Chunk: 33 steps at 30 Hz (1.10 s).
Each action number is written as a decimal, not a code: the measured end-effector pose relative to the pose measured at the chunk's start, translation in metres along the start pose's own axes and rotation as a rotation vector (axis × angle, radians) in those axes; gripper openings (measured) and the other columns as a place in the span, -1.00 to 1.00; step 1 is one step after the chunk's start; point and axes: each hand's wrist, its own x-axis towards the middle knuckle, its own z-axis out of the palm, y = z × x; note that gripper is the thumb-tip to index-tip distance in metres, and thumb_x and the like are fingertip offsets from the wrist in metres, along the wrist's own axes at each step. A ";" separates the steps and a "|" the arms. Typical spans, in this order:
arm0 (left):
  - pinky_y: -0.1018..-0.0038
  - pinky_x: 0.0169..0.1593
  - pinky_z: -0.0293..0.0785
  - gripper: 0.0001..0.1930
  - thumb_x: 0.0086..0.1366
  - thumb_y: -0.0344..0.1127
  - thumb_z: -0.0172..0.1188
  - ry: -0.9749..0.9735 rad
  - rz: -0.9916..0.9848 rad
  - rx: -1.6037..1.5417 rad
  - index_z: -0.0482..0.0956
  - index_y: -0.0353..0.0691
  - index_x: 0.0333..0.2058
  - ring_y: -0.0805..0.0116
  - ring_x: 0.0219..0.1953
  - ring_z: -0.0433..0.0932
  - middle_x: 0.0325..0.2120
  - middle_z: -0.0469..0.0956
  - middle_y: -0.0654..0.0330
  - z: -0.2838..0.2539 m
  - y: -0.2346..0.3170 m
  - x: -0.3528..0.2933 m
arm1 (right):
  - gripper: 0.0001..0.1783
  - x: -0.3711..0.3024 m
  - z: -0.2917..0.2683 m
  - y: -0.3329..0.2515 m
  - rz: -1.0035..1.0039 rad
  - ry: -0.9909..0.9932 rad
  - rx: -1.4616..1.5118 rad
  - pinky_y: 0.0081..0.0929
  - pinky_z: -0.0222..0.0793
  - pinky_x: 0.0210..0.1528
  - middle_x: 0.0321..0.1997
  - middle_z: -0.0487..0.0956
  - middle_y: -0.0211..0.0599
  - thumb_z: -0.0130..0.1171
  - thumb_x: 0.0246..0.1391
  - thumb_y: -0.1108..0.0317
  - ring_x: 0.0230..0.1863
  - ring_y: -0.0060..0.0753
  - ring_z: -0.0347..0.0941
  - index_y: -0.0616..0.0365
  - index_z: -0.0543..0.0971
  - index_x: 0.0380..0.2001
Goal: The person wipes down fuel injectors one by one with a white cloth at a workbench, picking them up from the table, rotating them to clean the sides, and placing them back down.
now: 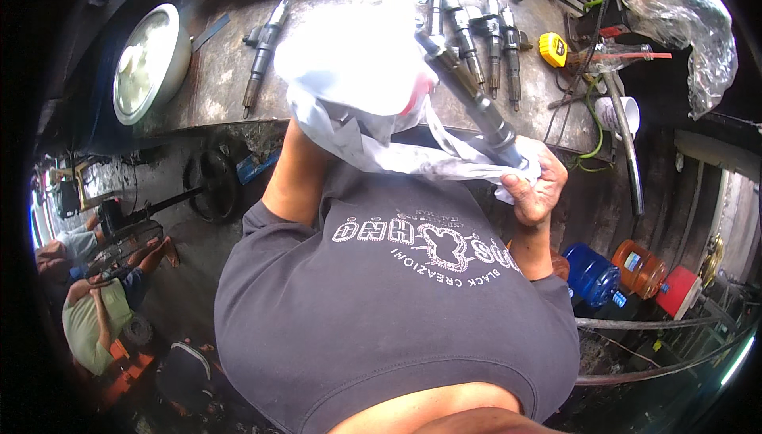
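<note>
My right hand (pixel 540 184) is closed around the lower end of a dark metal fuel injector (pixel 472 96), with white cloth (pixel 381 152) bunched between the fingers and the metal. The injector slants up and away to the left over the bench. From that grip the cloth stretches left across my chest to a large, bright, washed-out part. My left forearm (pixel 294 176) goes up beneath this part, which hides the left hand and its fingers. Several more injectors (pixel 494 45) lie side by side beyond the held one. Another injector (pixel 264 57) lies alone at the left.
On the worn metal bench (pixel 210 77) sits a white lidded bowl (pixel 151 65) at the left. A yellow tape measure (pixel 552 50), clear plastic wrap (pixel 683 21), and a metal bar (pixel 623 148) are at the right. Blue (pixel 591 275) and orange jugs stand below. People (pixel 99 315) sit at the far left.
</note>
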 end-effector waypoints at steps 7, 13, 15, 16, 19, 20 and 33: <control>0.31 0.02 0.34 -0.45 0.25 0.01 -0.17 -0.171 -0.185 -0.340 0.24 -0.39 0.00 0.15 -0.05 0.41 -0.06 0.35 -0.01 0.020 0.001 -0.014 | -0.50 0.002 0.014 0.016 0.289 -0.028 0.567 -0.59 0.33 -0.29 -0.38 0.54 -0.14 0.23 -0.26 0.26 -0.40 -0.44 0.45 0.47 0.47 -0.27; 0.28 0.11 0.28 -0.37 0.28 0.06 -0.24 -0.261 -0.369 -0.671 0.13 -0.38 0.11 0.09 0.03 0.36 0.03 0.29 -0.05 0.031 0.004 -0.025 | -0.30 0.003 0.018 0.036 0.476 -0.073 1.063 -0.39 0.41 -0.12 -0.27 0.51 0.05 0.19 -0.34 0.22 -0.26 -0.21 0.49 0.52 0.35 -0.12; 0.26 0.14 0.26 -0.35 0.29 0.08 -0.26 -0.274 -0.408 -0.734 0.10 -0.38 0.14 0.07 0.06 0.35 0.06 0.27 -0.06 0.032 0.003 -0.026 | -0.25 0.003 0.020 0.036 0.496 -0.093 1.257 -0.36 0.42 -0.11 -0.26 0.49 0.03 0.19 -0.34 0.22 -0.26 -0.19 0.49 0.52 0.29 -0.06; 0.26 0.15 0.25 -0.33 0.29 0.09 -0.27 -0.296 -0.363 -0.656 0.08 -0.37 0.16 0.06 0.07 0.34 0.08 0.26 -0.07 0.034 0.004 -0.025 | -0.21 0.003 0.020 0.036 0.499 -0.084 1.268 -0.34 0.42 -0.11 -0.27 0.49 0.02 0.20 -0.37 0.22 -0.26 -0.17 0.49 0.51 0.26 -0.03; 0.31 0.14 0.29 -0.38 0.30 0.02 -0.21 -0.378 -0.268 -0.520 0.08 -0.37 0.16 0.10 0.08 0.34 0.08 0.25 -0.07 0.037 0.008 -0.024 | -0.26 0.001 0.020 0.049 0.381 -0.166 1.382 -0.20 0.43 -0.12 -0.21 0.45 0.14 0.13 -0.17 0.13 -0.22 -0.04 0.49 0.56 0.23 -0.06; 0.33 0.13 0.30 -0.40 0.30 -0.02 -0.18 -0.369 -0.371 -0.772 0.08 -0.37 0.16 0.11 0.08 0.34 0.08 0.26 -0.06 0.037 0.006 -0.023 | -0.26 0.001 0.018 0.049 0.383 -0.169 1.378 -0.20 0.43 -0.12 -0.21 0.45 0.14 0.13 -0.17 0.13 -0.22 -0.04 0.49 0.56 0.23 -0.06; 0.35 0.04 0.40 -0.48 0.19 -0.15 0.10 -0.293 -0.517 -0.713 0.24 -0.30 0.06 0.23 -0.04 0.44 -0.06 0.38 0.06 0.024 0.043 0.008 | -0.22 -0.010 0.019 0.032 0.509 -0.022 1.138 -0.34 0.39 -0.04 -0.25 0.50 0.16 0.21 -0.50 0.23 -0.27 -0.10 0.51 0.59 0.35 -0.14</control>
